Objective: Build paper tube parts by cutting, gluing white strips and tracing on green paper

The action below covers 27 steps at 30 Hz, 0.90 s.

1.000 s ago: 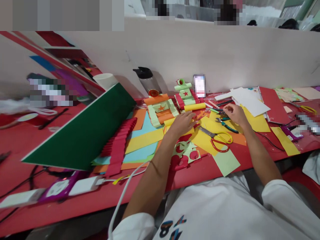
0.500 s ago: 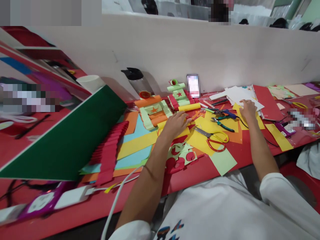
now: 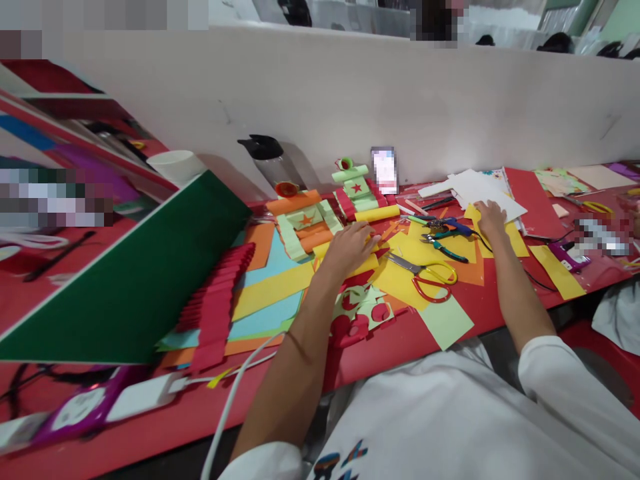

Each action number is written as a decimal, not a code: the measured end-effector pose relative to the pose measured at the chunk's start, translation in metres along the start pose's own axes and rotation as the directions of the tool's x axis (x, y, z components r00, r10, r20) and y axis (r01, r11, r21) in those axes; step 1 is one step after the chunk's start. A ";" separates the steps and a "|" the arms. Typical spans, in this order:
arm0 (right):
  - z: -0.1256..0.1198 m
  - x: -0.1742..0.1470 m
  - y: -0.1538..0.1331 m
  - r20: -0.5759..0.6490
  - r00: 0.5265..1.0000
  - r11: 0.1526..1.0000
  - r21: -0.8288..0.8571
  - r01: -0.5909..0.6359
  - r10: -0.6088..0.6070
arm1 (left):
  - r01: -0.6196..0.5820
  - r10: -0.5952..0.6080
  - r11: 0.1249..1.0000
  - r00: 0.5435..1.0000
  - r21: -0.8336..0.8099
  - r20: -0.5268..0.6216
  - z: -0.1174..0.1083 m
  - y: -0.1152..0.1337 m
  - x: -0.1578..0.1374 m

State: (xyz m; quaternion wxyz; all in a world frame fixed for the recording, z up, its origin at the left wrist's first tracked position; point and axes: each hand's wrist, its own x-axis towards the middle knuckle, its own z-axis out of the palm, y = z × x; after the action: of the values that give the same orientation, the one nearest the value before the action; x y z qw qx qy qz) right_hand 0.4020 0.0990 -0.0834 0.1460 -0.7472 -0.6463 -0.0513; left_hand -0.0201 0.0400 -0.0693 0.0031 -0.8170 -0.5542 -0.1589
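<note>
My left hand (image 3: 351,245) lies palm down over yellow paper pieces (image 3: 363,267), its fingers loosely stretched and slightly bent. Farther right, my right hand (image 3: 491,219) has its fingertips closed at the raised edge of a yellow paper sheet (image 3: 515,239), beside white sheets (image 3: 487,190). Between the hands are scissors (image 3: 433,274) with yellow and red handles, green-handled pliers (image 3: 447,250) and a blue glue gun (image 3: 457,227). Behind my left hand stand two paper figures: an orange and green one (image 3: 306,220) and a red and green one (image 3: 356,189), each with a star.
A green board (image 3: 135,280) leans at the left, near a pleated red paper strip (image 3: 217,300). A lit phone (image 3: 385,171) and a black-lidded bottle (image 3: 273,163) stand by the white partition. A white cable (image 3: 230,407) crosses the front edge; green and red scraps (image 3: 363,310) lie nearby.
My right hand has shifted slightly left and down, its fingers drawing together at the yellow sheet's edge. My left hand stays nearly still. The view has shifted a little.
</note>
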 end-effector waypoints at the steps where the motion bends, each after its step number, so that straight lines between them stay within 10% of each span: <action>1: 0.002 0.001 0.000 0.014 1.000 1.000 0.004 0.022 -0.022 | 0.001 -0.001 1.000 1.000 -0.001 -0.001 0.000 0.000 0.000; 27: -0.016 0.024 -0.019 0.056 0.987 0.988 -0.032 0.151 -0.149 | 0.081 -0.081 0.996 0.997 -0.029 0.008 -0.019 -0.008 0.025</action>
State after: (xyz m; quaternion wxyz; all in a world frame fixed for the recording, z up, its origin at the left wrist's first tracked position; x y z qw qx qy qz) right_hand 0.3893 0.1192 -0.0590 0.1107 -0.6999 -0.7035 -0.0541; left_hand -0.0237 0.0626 -0.0463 -0.0172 -0.7945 -0.5844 -0.1643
